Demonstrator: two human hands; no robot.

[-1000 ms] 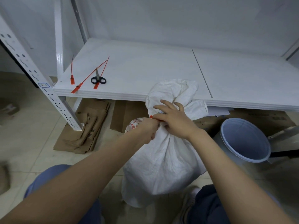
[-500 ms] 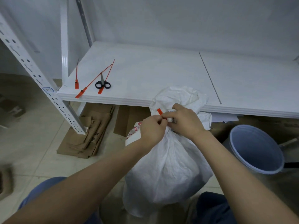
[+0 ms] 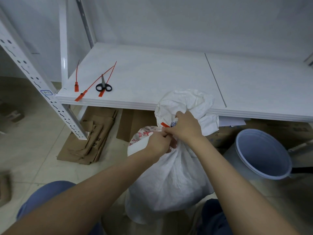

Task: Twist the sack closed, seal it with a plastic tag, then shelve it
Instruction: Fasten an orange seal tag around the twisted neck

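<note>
One sack [image 3: 172, 180] upright; right hand [image 3: 186, 128] grips neck, left hand [image 3: 159, 144] pinches tag [image 3: 165, 124].

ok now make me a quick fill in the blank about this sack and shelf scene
1. The sack stands on the ___, in front of the shelf.
2. Beside the scissors on the shelf lie ___ spare red tags.
3. The scissors have ___ handles.
4. The bucket stands to the sack's ___.
Missing words: floor, three, black, right.
</note>
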